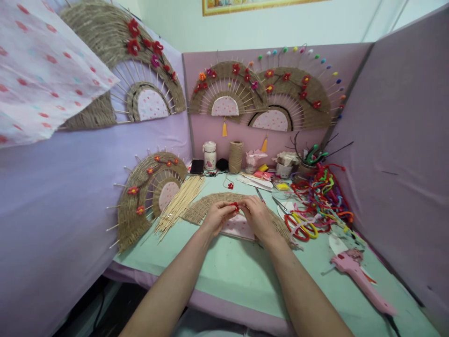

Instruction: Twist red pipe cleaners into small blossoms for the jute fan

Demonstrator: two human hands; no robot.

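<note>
Between the fingertips of my left hand (217,217) and my right hand (258,216) is a small red flower (235,206), pinched from both sides. Both hands are closed on it, just above a twine-wrapped fan (206,204) that lies on the table. The fan's white centre with pink dots (238,227) shows between my wrists. Beyond my fingers, a second small red flower (230,186) lies on the table. Scissors with red and yellow handles (301,227) rest to the right of my right hand.
Bamboo sticks (180,203) lie to the left, beside a leaning finished fan (135,210). At right are tangled coloured pipe cleaners (328,196) and a pink glue gun (365,283). A twine spool (236,157) and a white jar (209,156) stand at the back.
</note>
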